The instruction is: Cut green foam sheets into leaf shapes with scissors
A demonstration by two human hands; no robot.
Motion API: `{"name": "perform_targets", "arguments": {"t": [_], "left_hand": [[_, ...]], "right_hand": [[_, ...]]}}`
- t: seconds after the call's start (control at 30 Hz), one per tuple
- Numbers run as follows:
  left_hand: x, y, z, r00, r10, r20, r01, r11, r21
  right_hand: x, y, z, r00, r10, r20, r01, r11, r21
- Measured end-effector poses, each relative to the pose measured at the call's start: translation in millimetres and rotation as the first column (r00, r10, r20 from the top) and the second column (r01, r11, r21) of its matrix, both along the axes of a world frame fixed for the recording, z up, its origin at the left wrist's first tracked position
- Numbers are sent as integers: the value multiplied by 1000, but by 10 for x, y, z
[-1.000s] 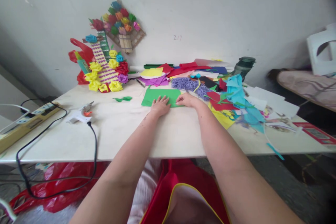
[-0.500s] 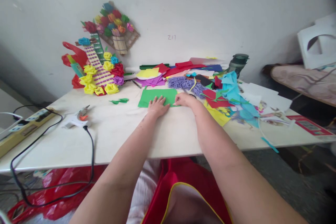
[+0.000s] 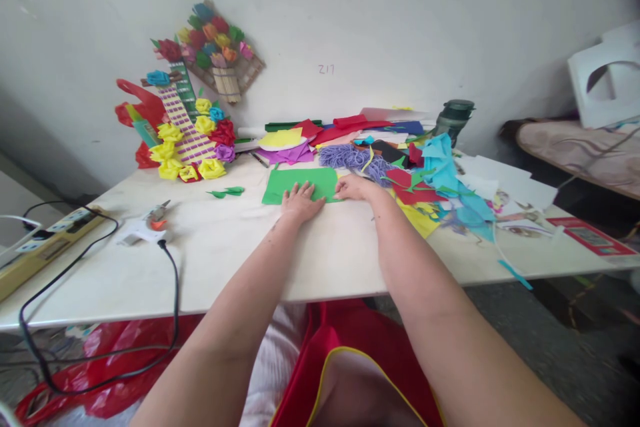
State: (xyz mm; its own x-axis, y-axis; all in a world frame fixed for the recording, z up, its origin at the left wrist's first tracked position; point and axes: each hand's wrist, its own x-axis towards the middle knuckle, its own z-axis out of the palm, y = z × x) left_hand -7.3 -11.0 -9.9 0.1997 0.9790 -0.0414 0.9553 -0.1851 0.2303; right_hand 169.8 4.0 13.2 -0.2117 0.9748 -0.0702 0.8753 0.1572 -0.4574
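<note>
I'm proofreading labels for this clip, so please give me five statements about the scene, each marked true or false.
1. The left hand is spread on the green sheet. True.
2. The right hand holds the glue gun. False: it is curled at the sheet's right edge; the glue gun lies on the table.
3. The yarn is yellow. False: it is purple.
4. The power strip is left of the glue gun. True.
5. The bottle stands left of the sheet. False: it stands to the right, farther back.
</note>
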Motion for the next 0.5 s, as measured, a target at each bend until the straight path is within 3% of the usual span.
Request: {"name": "perform_targets", "arguments": {"t": [0.1, 0.3, 0.5], "left_hand": [[1, 9, -7, 1000, 1, 0, -1, 1000, 7], [-1, 13, -15, 1000, 9, -6, -9, 1000, 9], [35, 8, -1, 999, 48, 1, -48, 999, 2]], "right_hand": [[-9, -22, 35, 999, -17, 30, 17, 1000, -19], [-62, -67, 125, 968, -81, 238, 81, 997, 10], [-101, -99, 174, 960, -89, 264, 88, 996, 16]]}}
